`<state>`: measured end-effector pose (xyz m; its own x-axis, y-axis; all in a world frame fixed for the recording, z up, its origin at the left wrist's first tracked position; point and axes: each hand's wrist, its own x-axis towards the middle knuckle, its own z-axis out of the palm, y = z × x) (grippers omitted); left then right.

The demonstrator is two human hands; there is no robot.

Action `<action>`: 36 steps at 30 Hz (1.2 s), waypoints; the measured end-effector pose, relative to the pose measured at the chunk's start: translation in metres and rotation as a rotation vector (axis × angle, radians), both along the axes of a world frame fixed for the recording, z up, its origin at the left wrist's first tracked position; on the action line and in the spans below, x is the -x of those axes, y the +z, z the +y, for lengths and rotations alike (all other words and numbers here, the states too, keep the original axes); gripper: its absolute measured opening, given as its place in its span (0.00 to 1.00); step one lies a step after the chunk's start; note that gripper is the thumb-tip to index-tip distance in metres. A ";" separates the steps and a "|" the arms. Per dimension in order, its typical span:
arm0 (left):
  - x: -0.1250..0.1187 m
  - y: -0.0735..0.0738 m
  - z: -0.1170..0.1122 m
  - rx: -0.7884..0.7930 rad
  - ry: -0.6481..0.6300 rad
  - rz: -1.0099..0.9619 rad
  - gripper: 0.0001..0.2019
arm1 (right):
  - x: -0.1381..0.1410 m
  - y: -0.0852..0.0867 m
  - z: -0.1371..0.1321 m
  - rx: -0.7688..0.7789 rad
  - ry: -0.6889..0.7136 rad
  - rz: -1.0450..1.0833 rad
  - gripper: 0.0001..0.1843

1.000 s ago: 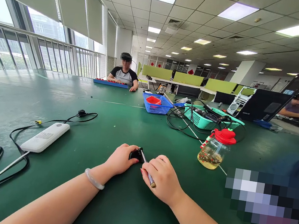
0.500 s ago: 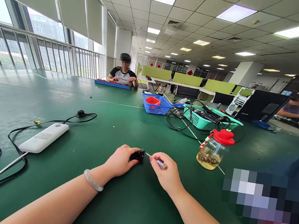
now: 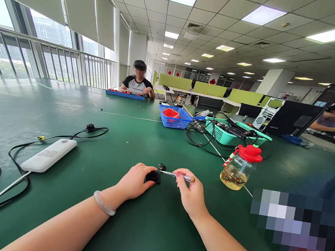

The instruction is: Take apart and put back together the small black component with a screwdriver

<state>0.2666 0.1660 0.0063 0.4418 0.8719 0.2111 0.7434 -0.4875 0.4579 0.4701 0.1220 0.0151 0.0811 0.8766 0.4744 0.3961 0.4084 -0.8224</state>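
Note:
On the green table (image 3: 144, 232), my left hand (image 3: 135, 181) is closed on a small black box-like part (image 3: 153, 177), thumb in front and fingers behind. My right hand (image 3: 190, 190) grips a screwdriver (image 3: 183, 177) by its clear handle. Its thin metal shaft points left, and the tip lies just at the far edge of the black part. A small dark piece with fine detail (image 3: 162, 167) is right by the tip, beyond the part; its exact kind is too small to tell.
A jar with a red lid (image 3: 239, 171) stands to the right. Farther back are a blue basket (image 3: 174, 121) and a green basket (image 3: 232, 139) heaped with black cables. A white power bank (image 3: 50, 155) with cables lies left. Another person (image 3: 138, 82) sits at the far side.
My right hand has turned the screwdriver flatter and moved slightly right. The small dark piece now shows beyond the black part, apart from its top. My left hand keeps its place.

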 end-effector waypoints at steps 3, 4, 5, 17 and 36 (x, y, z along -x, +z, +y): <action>0.000 -0.001 0.000 -0.002 0.000 -0.003 0.21 | 0.002 0.001 -0.004 -0.049 -0.013 -0.119 0.17; 0.000 -0.001 0.001 -0.004 -0.007 -0.002 0.20 | 0.002 0.001 -0.005 -0.054 -0.008 -0.139 0.17; 0.000 -0.001 0.001 -0.006 -0.013 -0.002 0.20 | 0.002 0.000 -0.004 -0.051 -0.001 -0.148 0.17; 0.000 0.002 -0.001 0.006 -0.014 0.004 0.20 | -0.002 -0.007 0.005 0.099 0.064 -0.031 0.19; 0.002 0.002 0.001 0.013 -0.020 0.033 0.19 | 0.004 0.002 -0.005 0.031 0.028 -0.125 0.17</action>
